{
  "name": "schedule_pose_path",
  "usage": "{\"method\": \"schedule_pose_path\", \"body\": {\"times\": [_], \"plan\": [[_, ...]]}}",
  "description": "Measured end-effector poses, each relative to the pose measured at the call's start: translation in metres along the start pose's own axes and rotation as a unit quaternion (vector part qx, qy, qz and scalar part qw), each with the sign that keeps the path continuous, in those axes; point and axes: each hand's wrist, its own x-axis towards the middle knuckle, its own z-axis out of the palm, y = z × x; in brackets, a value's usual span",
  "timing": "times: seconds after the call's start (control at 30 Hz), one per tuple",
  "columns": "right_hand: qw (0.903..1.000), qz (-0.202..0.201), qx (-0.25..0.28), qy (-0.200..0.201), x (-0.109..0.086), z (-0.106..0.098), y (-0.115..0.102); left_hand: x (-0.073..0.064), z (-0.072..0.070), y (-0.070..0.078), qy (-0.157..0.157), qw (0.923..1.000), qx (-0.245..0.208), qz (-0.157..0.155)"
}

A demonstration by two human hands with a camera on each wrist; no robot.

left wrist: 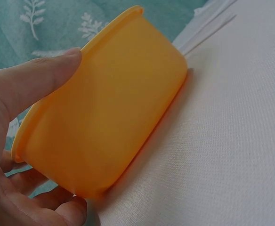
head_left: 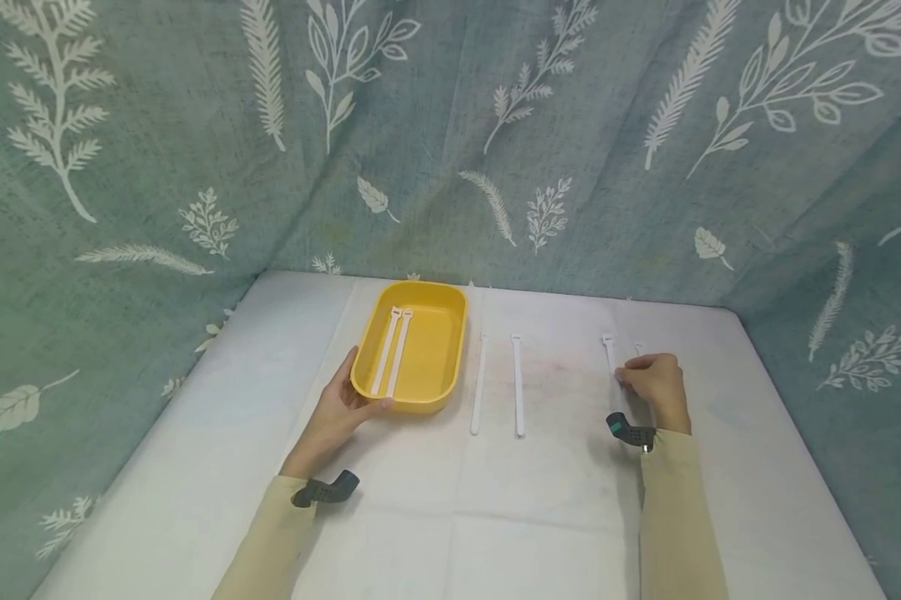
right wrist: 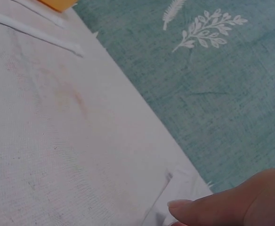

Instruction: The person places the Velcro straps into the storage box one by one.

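Note:
My left hand (head_left: 339,421) grips the near left corner of a yellow plastic tray (head_left: 438,350), thumb at the rim in the left wrist view. Inside the tray, two white cable ties (head_left: 400,354) with slotted heads lie side by side. On the right, my right hand (head_left: 656,385) pinches another white cable tie (head_left: 609,350); its lower part is hidden behind the hand and wrist camera. The thumb (right wrist: 194,212) rests on that tie in the right wrist view. Just beyond the right hand shows the head of one more white tie (head_left: 638,345).
Two white cable ties, one (head_left: 478,383) close to the tray and one (head_left: 518,383) farther right, lie lengthwise on the white cloth-covered table (head_left: 540,492). A green leaf-patterned curtain (head_left: 435,167) hangs behind the table and along its sides.

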Motion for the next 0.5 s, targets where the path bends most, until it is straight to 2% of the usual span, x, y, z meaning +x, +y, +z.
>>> {"method": "schedule_pose_path", "body": {"times": [0.17, 0.5], "plan": [[0.9999, 0.011, -0.006, -0.002, 0.0011, 0.0020, -0.0008, -0.0001, 0.0007, -0.0019, 0.003, 1.0000, 0.009, -0.003], [0.9999, 0.000, -0.012, 0.001, 0.0021, 0.0036, -0.0017, 0.0017, 0.0007, -0.0014, 0.000, 1.0000, 0.004, 0.008]]}}
